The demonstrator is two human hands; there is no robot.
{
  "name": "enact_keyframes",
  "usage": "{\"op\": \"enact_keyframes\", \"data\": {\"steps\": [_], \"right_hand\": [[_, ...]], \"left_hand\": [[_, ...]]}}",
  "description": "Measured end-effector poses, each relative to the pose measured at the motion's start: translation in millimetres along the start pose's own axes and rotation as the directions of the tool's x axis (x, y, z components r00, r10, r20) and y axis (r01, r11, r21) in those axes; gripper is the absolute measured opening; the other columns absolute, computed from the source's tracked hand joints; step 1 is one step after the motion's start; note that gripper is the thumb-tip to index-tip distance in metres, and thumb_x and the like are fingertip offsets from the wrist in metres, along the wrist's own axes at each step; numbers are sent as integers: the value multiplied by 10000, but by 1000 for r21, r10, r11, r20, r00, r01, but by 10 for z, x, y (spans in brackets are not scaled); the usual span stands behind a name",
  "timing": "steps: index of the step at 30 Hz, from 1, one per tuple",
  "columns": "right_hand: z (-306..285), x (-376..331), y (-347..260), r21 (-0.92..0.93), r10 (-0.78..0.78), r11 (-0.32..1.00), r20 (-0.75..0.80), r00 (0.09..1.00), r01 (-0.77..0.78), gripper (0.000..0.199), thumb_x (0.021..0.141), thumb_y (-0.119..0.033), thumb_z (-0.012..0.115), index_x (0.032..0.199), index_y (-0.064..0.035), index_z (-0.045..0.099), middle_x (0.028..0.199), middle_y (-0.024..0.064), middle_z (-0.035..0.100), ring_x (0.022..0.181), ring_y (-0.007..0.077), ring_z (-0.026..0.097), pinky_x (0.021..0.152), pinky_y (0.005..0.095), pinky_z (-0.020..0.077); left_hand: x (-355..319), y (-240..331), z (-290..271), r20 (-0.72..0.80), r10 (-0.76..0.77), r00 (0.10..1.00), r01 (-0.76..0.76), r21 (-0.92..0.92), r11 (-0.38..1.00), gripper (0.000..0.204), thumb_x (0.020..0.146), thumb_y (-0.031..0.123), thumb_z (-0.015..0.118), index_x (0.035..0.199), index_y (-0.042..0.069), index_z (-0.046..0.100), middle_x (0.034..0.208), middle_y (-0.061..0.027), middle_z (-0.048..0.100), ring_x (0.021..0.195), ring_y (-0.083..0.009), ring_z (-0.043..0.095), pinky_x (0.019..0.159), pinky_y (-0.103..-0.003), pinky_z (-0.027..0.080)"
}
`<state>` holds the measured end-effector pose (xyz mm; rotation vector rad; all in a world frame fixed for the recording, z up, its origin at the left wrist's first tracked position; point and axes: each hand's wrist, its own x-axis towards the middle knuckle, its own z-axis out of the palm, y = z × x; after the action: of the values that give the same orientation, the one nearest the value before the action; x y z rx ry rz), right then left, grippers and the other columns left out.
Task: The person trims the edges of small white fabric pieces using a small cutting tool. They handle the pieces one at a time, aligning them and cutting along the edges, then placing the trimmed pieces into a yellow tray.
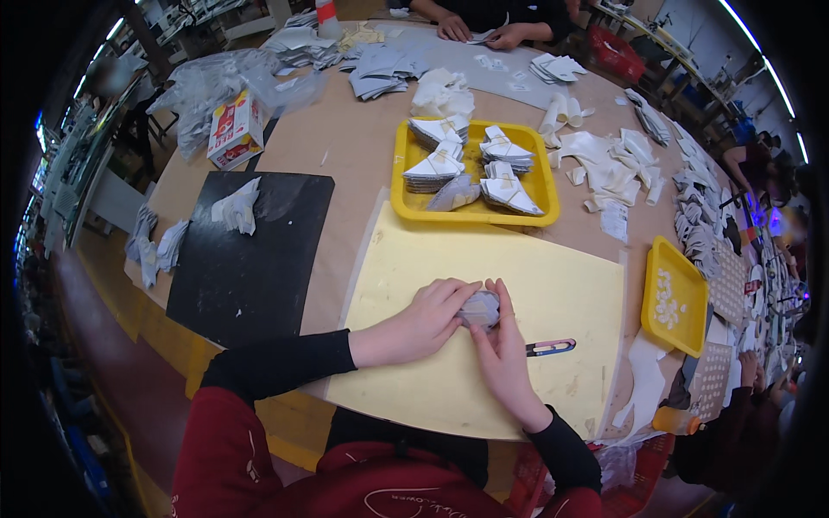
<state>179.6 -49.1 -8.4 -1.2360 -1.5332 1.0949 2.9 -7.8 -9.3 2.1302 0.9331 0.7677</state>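
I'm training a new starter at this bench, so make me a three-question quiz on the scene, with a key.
1. True or false: the left hand and right hand both touch the grey piece.
2. Where does the slim tool lie?
A) On the black board
B) On the pale yellow sheet, beside the right hand
C) On the floor
3. Fill in: beyond the hands, the banded stacks sit in a ____ tray.

Key: 1. True. 2. B. 3. Yellow.

Small carton [235, 129] beside plastic bag [200, 93]
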Motion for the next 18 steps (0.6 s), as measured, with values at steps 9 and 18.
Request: {"op": "enact_keyframes", "data": {"steps": [9,18], "right_hand": [[8,-52,-141,170,-10,985,88,996,-5,943,885,44,505,1505,-62,-197,1600,195,76,1454,310,193,1167,385,196],[29,-18,-114,387,-17,921,149,989,-43,1056,846,-1,617,1515,-106,-194,1604,176,-9,1478,288,99,1182,408,155]], "left_hand": [[-37,125,6,-56,72,996,-59,203,977,605,809,-14,591,1374,-65,380,1225,-211,505,1139,-369,509,971,-423,428],[-119,124,91,17,-26,1000,23,174,985,645,855,-6,566,1437,-70,296,1270,-228,485,1196,-366,487,1022,-415,396]]}}
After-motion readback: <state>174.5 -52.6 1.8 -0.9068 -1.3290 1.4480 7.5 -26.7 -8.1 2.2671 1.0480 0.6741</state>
